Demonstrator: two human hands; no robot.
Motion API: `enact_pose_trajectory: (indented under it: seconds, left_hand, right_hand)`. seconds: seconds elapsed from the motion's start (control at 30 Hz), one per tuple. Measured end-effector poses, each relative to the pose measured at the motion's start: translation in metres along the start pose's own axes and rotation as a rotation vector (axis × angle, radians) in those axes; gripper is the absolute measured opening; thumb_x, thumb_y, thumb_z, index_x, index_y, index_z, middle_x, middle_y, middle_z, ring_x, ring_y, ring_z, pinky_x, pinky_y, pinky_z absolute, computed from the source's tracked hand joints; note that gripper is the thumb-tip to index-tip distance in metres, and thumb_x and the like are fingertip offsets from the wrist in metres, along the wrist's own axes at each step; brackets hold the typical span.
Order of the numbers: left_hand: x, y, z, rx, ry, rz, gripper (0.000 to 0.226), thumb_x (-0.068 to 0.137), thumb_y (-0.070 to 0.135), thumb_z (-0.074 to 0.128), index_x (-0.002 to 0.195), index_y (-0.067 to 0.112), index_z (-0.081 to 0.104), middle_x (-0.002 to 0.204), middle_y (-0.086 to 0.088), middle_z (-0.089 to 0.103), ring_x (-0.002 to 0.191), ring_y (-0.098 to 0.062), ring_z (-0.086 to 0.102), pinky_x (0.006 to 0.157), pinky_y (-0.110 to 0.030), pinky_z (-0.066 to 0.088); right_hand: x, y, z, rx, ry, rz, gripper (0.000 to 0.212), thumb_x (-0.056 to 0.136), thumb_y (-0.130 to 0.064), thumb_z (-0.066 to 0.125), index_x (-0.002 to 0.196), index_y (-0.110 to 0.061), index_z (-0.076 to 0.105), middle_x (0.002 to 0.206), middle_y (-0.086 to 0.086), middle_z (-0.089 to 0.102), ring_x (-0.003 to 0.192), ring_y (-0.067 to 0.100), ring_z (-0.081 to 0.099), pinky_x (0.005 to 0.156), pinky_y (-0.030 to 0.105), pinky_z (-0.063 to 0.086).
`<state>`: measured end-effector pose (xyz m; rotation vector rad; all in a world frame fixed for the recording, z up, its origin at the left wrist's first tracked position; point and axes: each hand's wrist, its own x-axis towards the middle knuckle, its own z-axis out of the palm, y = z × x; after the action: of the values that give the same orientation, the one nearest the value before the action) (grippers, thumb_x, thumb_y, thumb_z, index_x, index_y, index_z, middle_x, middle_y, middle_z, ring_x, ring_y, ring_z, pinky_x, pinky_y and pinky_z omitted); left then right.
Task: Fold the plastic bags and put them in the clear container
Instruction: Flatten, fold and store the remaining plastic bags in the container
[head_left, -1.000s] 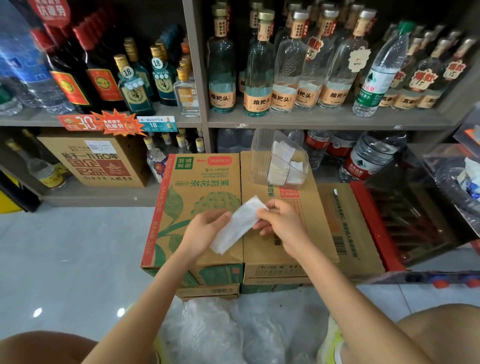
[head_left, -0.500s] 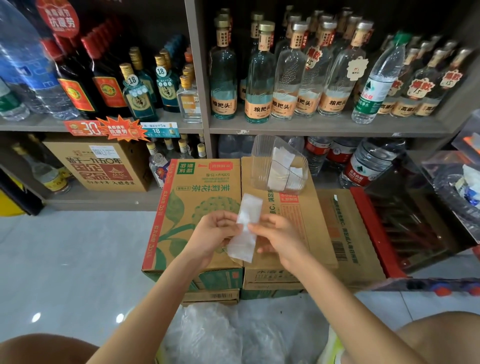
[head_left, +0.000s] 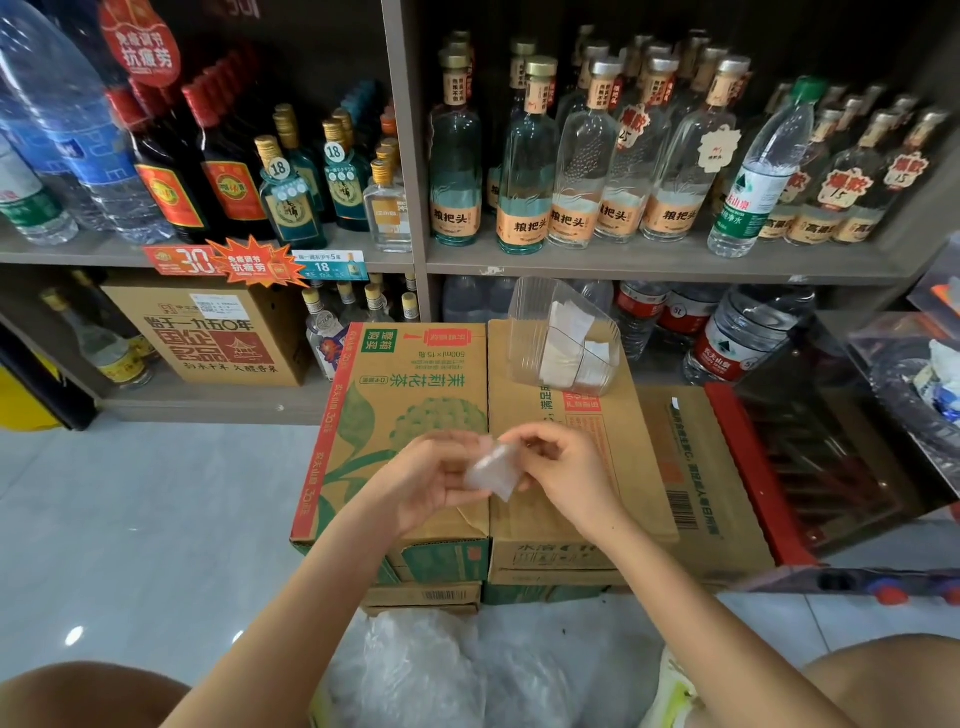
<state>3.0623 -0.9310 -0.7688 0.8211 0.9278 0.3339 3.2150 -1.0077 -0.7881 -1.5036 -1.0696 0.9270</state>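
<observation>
Bare forearms (head_left: 311, 608); bare left hand (head_left: 426, 486), right hand (head_left: 569, 470); bare knees (head_left: 893, 680) at lower corners.

Bag (head_left: 491, 470): looked thin, translucent plastic.
Container (head_left: 524, 325): was clear, ribbed plastic.
Boxes (head_left: 410, 395): were matt printed cardboard.
Floor (head_left: 156, 493): was glossy tile.

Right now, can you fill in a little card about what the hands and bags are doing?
left hand: holds one side of the plastic bag
right hand: pinches its other side
plastic bag: folded small, blurred, above the cardboard boxes
clear container: on the plain brown box, folded bags inside
heap: loose bags on the floor by the knees
shelves: full of bottles
</observation>
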Motion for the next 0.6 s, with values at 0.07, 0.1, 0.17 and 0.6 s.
enact_pose_trajectory:
  seconds: [0.07, 0.1, 0.17, 0.6]
  left_hand:
    - [-0.001, 0.0, -0.001, 0.036, 0.009, 0.031, 0.03, 0.086, -0.009, 0.059, 0.113, 0.002, 0.053, 0.092, -0.017, 0.067, 0.067, -0.022, 0.069, 0.053, -0.026, 0.056]
    - [-0.001, 0.0, -0.002, 0.073, 0.027, 0.059, 0.036, 0.083, -0.012, 0.061, 0.115, 0.003, 0.053, 0.091, -0.018, 0.068, 0.066, -0.022, 0.069, 0.052, -0.026, 0.055]
    - [-0.001, -0.001, -0.002, 0.176, 0.077, 0.119, 0.044, 0.079, -0.013, 0.065, 0.117, 0.005, 0.053, 0.092, -0.019, 0.066, 0.067, -0.022, 0.067, 0.055, -0.028, 0.053]
    - [0.024, 0.007, 0.025, 0.597, 0.106, 0.377, 0.031, 0.075, 0.006, 0.08, 0.1, 0.016, 0.064, 0.082, -0.007, 0.072, 0.077, -0.021, 0.066, 0.082, -0.043, 0.054]
  right_hand:
    - [0.0, -0.001, -0.006, 0.032, -0.062, 0.049, 0.031, 0.087, 0.006, 0.059, 0.087, -0.022, 0.072, 0.087, 0.004, 0.072, 0.067, 0.017, 0.065, 0.065, 0.029, 0.055]
    - [0.0, -0.002, -0.01, 0.106, -0.094, 0.101, 0.032, 0.088, 0.009, 0.056, 0.091, -0.018, 0.072, 0.091, 0.007, 0.072, 0.072, 0.02, 0.067, 0.072, 0.032, 0.056]
    - [0.002, -0.004, -0.016, 0.321, -0.141, 0.215, 0.032, 0.089, 0.011, 0.048, 0.101, -0.01, 0.069, 0.099, 0.01, 0.07, 0.084, 0.024, 0.068, 0.076, 0.034, 0.055]
    - [0.022, -0.003, -0.041, 0.107, -0.014, 0.305, 0.004, 0.082, -0.002, 0.07, 0.085, 0.0, 0.069, 0.065, 0.001, 0.064, 0.053, 0.007, 0.052, 0.048, 0.018, 0.041]
